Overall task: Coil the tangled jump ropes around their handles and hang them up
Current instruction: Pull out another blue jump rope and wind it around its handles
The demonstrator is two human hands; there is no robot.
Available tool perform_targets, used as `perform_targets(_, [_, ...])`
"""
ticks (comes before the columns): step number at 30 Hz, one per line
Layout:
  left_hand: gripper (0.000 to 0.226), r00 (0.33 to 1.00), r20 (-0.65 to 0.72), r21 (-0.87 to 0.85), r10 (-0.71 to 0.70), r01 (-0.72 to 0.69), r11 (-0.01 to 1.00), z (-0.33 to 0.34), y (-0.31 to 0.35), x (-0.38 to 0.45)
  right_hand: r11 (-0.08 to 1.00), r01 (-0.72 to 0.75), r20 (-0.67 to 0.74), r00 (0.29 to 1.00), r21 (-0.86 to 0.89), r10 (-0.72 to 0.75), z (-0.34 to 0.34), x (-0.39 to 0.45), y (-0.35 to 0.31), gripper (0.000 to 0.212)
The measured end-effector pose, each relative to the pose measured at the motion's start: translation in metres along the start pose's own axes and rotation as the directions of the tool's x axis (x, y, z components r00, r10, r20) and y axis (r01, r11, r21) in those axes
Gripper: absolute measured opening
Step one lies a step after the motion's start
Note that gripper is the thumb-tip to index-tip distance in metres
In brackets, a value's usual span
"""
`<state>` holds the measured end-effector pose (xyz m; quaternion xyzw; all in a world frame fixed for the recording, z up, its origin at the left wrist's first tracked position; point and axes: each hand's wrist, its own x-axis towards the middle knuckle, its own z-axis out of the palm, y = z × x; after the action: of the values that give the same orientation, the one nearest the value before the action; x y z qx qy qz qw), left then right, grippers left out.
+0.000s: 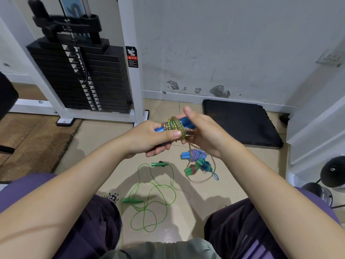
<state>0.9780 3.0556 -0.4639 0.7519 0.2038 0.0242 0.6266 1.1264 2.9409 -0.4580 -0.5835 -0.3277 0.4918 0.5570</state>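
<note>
- Centrally, a pair of blue cylindrical jump-rope handles (183,122) wound with a glittery multicoloured rope coil (175,126) is held between both hands, above the beige tiled floor (104,146) and in front of the knees.
- The long axis of the blue handles is laid roughly left to right, tilted slightly upward toward the right; one end protrudes at the left hand's knuckles, the other ends lie against the right palm.
- The left hand (151,137) is curled round the handles from the left, with its thumb pressed along the front of the coil.
- The right hand (202,131) is cupped round the right end of the bundle, thumb raised upward; a loose strand of the rope (212,161) is seen hanging below this hand toward the floor. Whether the strand is pinched by the fingers cannot be told.
- Both forearms are extended forward and converge at the bundle.
- Below the hands, a translucent green jump rope with green handles (155,195) lies uncoiled in loose loops on the floor.
- Just right of it, a cluster of already coiled ropes (196,163) with blue and green handles rests on the floor.
- A black weight stack (82,75) in a white frame stands at upper left; a black foam mat (240,122) lies by the wall at right.
</note>
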Motion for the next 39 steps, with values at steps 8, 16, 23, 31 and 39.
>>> perform_targets(8, [0.051, 0.970, -0.239, -0.137, 0.032, -0.066, 0.988, -0.020, 0.001, 0.005, 0.973, 0.039, -0.076, 0.995, -0.229, -0.058, -0.005, 0.001, 0.002, 0.024])
perform_targets(16, [0.040, 0.853, -0.514, -0.227, -0.094, -0.029, 0.974, -0.028, 0.000, 0.010, 0.680, 0.139, -0.099, 0.949, -0.720, -0.299, 0.003, -0.006, -0.002, 0.033])
perform_targets(23, [0.043, 0.909, -0.401, 0.126, -0.118, 0.182, 0.975, -0.020, -0.008, 0.014, 0.411, 0.280, 0.023, 0.848, -0.867, -0.529, -0.004, -0.008, -0.006, 0.021])
perform_targets(31, [0.045, 0.961, -0.226, 0.323, -0.161, 0.230, 0.918, -0.006, -0.007, 0.014, 0.297, 0.347, 0.158, 0.844, -0.890, -0.513, -0.007, -0.008, -0.005, 0.027])
perform_targets(39, [0.052, 0.977, 0.076, 0.390, -0.197, 0.153, 0.908, -0.006, -0.002, 0.006, 0.613, 0.313, 0.018, 0.899, -0.726, -0.438, -0.014, -0.003, -0.007, 0.013])
